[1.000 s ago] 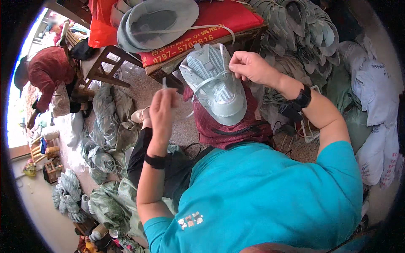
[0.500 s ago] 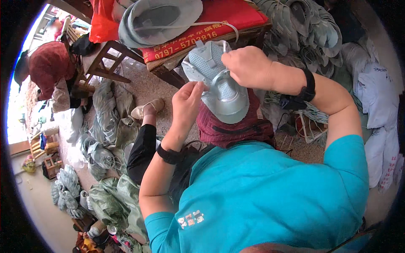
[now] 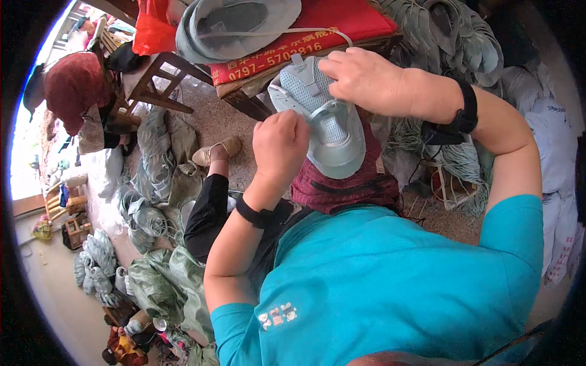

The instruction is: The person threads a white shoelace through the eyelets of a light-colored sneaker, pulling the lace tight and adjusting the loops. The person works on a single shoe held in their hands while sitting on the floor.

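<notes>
A pale blue-grey shoe upper (image 3: 343, 160) with mesh panels lies over my lap, its toe toward me and its tongue (image 3: 299, 79) laid out flat on the far side. My left hand (image 3: 279, 145) is closed at the upper's left edge, fingers curled in. My right hand (image 3: 369, 82) is closed above its right edge and covers part of the opening. What either hand pinches is hidden by the fingers. Dark maroon cloth (image 3: 317, 194) lies under the upper.
Beyond my hands a wooden bench (image 3: 244, 97) carries a red printed sheet (image 3: 360, 18), stacked grey uppers (image 3: 244, 27) and a white lace (image 3: 305, 30). Bundled uppers (image 3: 452, 36) hang at right, near white sacks (image 3: 552, 146). A person (image 3: 76, 91) bends at far left.
My right hand has moved slightly to the right, and its fingers have curled in. My left hand has turned and closed more at the upper's edge. The view has shifted a little.
</notes>
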A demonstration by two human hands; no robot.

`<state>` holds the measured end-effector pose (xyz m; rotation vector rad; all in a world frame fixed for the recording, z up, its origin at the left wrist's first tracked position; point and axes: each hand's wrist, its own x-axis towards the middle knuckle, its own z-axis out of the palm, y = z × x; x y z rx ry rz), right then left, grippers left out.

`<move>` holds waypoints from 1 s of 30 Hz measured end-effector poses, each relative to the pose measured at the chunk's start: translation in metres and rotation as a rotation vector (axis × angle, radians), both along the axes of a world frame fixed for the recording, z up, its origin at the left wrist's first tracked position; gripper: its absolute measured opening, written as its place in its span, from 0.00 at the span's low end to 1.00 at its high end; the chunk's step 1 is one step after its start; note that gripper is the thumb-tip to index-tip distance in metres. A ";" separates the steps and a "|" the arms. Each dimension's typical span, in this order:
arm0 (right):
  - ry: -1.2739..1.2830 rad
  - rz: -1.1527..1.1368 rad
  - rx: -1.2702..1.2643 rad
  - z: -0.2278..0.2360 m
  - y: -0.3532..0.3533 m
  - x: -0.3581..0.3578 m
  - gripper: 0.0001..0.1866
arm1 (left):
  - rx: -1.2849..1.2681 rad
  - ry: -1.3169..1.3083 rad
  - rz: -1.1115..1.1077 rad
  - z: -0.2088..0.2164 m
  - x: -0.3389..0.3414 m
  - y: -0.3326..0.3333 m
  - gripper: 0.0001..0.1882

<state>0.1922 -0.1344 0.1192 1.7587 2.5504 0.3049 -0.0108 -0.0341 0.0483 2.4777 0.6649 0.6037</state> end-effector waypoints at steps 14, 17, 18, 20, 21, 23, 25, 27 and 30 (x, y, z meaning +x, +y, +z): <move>0.230 0.118 -0.222 0.004 0.019 0.024 0.20 | 0.308 0.133 -0.390 0.035 0.008 0.023 0.06; 0.242 0.162 -0.196 0.000 0.016 0.029 0.18 | 0.120 0.085 -0.348 0.025 0.008 0.033 0.06; 0.242 0.176 -0.177 -0.004 0.012 0.032 0.18 | 0.056 0.067 -0.332 0.024 0.009 0.037 0.07; 0.234 0.174 -0.102 -0.014 0.007 0.033 0.18 | 0.179 0.110 -0.311 0.029 0.006 0.033 0.06; 0.233 0.177 -0.066 -0.018 0.004 0.032 0.18 | 0.238 0.134 -0.297 0.033 0.004 0.031 0.07; 0.211 0.196 -0.016 -0.024 0.002 0.038 0.18 | 0.210 -0.023 -0.351 0.045 0.011 0.032 0.10; 0.223 0.227 0.027 -0.028 0.002 0.041 0.18 | 0.140 -0.044 -0.425 0.047 0.014 0.040 0.17; 0.264 0.264 0.050 -0.032 0.003 0.040 0.17 | -0.050 0.102 -0.487 0.050 0.014 0.052 0.16; 0.266 0.276 0.109 -0.037 0.002 0.038 0.15 | -0.062 0.204 -0.536 0.051 0.016 0.060 0.15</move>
